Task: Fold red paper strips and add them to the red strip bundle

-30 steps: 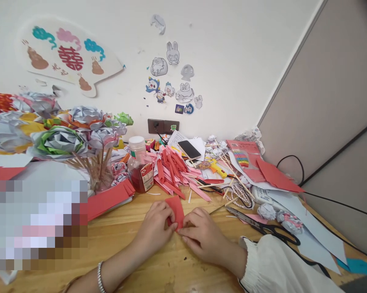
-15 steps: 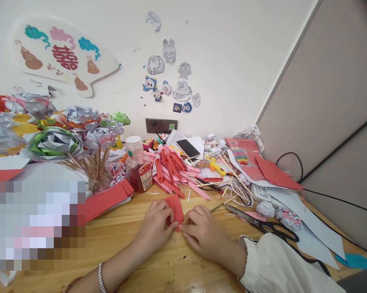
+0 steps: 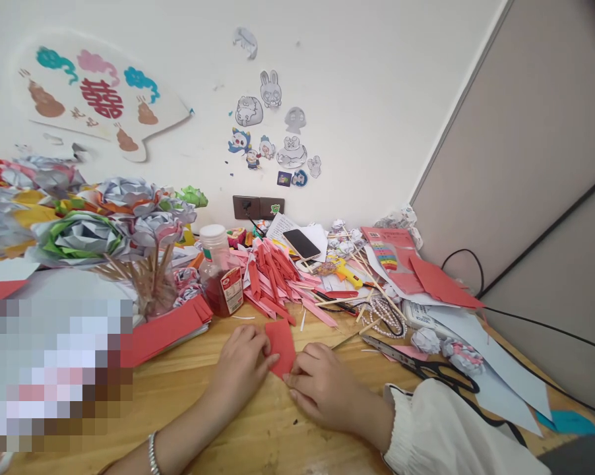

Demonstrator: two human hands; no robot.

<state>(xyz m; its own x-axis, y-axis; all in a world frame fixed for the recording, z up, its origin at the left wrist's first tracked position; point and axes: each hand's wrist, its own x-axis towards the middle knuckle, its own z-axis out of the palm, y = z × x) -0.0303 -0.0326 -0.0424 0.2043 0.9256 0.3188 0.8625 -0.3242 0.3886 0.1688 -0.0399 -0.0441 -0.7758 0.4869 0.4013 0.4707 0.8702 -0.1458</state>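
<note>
A small piece of red paper (image 3: 280,346) lies on the wooden table between my hands, with its lower corner toward me. My left hand (image 3: 243,366) is closed at the paper's left edge, fingers curled and the thumb at its lower left side. My right hand (image 3: 322,382) pinches the lower right corner between thumb and forefinger. Beyond the paper is a heap of folded red and pink paper strips (image 3: 272,274). Left of my left hand is a stack of red paper slips (image 3: 171,330).
Black-handled scissors (image 3: 416,363) lie right of my right hand. A jar of red liquid (image 3: 218,284), a phone (image 3: 301,245), a yellow glue gun (image 3: 347,272) and a bead string (image 3: 385,318) sit farther back. Paper flowers (image 3: 87,234) stand at the left.
My left thumb and fingers have moved apart from the right hand's fingertips, up the paper's left edge. More of the red paper's lower part shows. The view has shifted slightly.
</note>
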